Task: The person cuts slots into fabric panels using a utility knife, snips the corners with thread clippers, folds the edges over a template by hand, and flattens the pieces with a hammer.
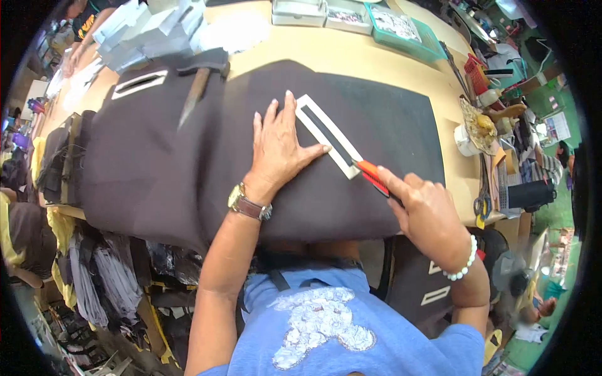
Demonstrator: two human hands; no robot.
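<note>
A white rectangular frame (332,141) lies slantwise on dark cloth (295,207) spread over the table. Fingers spread, my left hand (276,147) rests flat on the cloth, its thumb touching the frame's left edge. My right hand (423,213) grips an orange-red utility knife (373,178). The knife's tip is at the lower right end of the frame; the blade itself is too small to make out. Further left on the cloth is a second white frame (139,84) around a dark slot. A hammer (197,84) lies between the two frames.
Folded white pieces (147,37) are piled at the back left. A teal tray (407,31) and pale bins (299,12) line the back edge. On the right are a white tub (465,141) and scissors (481,203). Another person's arm (91,37) shows at upper left.
</note>
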